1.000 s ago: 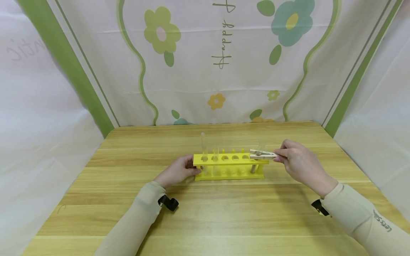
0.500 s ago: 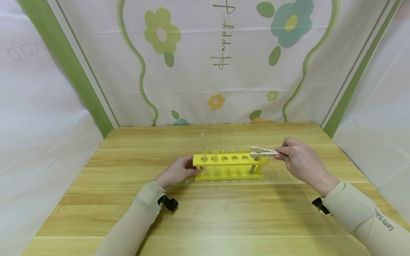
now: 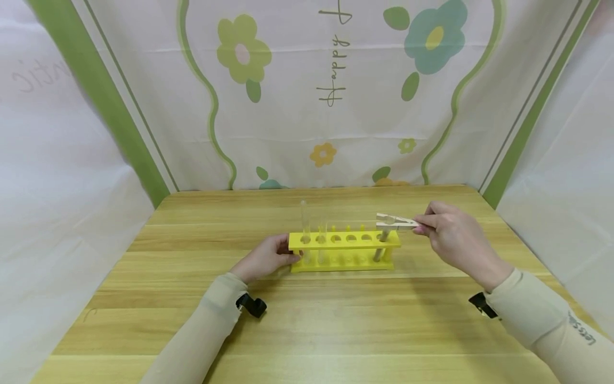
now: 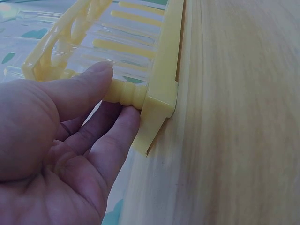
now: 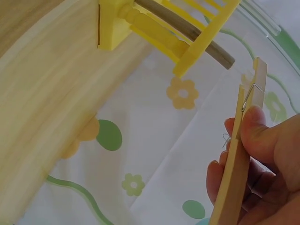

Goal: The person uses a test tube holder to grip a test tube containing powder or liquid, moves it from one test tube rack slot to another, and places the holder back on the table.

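Observation:
A yellow test tube rack [image 3: 345,246] stands on the table. My left hand [image 3: 271,257] grips its left end post [image 4: 124,93] between thumb and fingers. Two clear test tubes stand at the left: a taller one [image 3: 305,216] and a shorter one [image 3: 322,226]. In the rightmost hole leans a test tube [image 5: 220,55] with grey-brown content. My right hand [image 3: 453,237] holds a wooden test tube clamp [image 5: 236,161] by its handles. In the head view the clamp's two jaws stand apart, on either side of that tube's clear top; whether they touch the glass, I cannot tell.
The rack's middle holes [image 3: 351,238] hold no tubes, and short yellow pegs rise behind them. A wood-grain table [image 3: 331,320] extends around the rack. Behind it hangs a flowered cloth [image 3: 374,106], with white cloth on both sides.
My right hand and the clamp have risen a little from rack-top level toward the right tube's mouth, and the clamp's jaws have spread apart. My left hand has stayed on the rack.

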A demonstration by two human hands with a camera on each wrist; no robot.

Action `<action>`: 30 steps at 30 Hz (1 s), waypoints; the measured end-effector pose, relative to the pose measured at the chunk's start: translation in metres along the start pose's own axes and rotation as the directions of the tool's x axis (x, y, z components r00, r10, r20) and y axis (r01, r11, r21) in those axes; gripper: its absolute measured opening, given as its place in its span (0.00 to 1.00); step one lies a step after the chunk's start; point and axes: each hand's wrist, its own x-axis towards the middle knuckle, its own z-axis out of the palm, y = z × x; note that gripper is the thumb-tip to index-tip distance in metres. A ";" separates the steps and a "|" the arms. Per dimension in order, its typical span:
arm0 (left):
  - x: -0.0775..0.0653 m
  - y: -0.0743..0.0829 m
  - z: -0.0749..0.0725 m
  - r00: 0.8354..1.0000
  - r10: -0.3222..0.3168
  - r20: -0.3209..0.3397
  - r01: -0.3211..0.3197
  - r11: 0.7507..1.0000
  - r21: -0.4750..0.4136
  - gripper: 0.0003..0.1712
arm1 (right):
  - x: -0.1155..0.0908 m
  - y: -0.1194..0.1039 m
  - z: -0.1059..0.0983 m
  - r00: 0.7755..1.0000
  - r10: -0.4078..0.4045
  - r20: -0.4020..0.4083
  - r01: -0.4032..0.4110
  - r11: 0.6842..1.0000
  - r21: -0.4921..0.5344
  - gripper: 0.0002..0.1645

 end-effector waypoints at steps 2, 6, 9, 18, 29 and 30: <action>0.000 0.001 0.000 1.000 -0.003 0.001 0.003 1.000 0.000 0.13 | 0.001 0.000 -0.002 1.000 -0.002 -0.004 0.002 1.000 -0.006 0.12; -0.001 0.001 0.000 1.000 -0.006 0.005 0.006 1.000 -0.003 0.13 | 0.004 -0.001 -0.006 1.000 -0.007 -0.012 0.007 1.000 -0.005 0.12; -0.001 0.002 0.000 1.000 -0.007 0.005 0.007 1.000 -0.002 0.13 | 0.006 -0.002 -0.010 1.000 -0.008 -0.016 0.008 1.000 -0.002 0.12; -0.002 0.002 0.000 1.000 0.001 0.008 -0.001 1.000 0.009 0.13 | 0.011 -0.001 -0.018 0.999 -0.004 -0.047 0.004 1.000 -0.016 0.13; -0.002 0.003 0.000 1.000 0.007 0.003 -0.007 1.000 0.021 0.14 | 0.016 0.001 -0.035 0.995 0.081 -0.058 -0.081 0.997 -0.002 0.14; -0.002 0.003 0.000 1.000 0.008 0.003 -0.008 1.000 0.020 0.14 | 0.016 0.001 -0.036 0.995 0.082 -0.051 -0.082 0.997 -0.001 0.14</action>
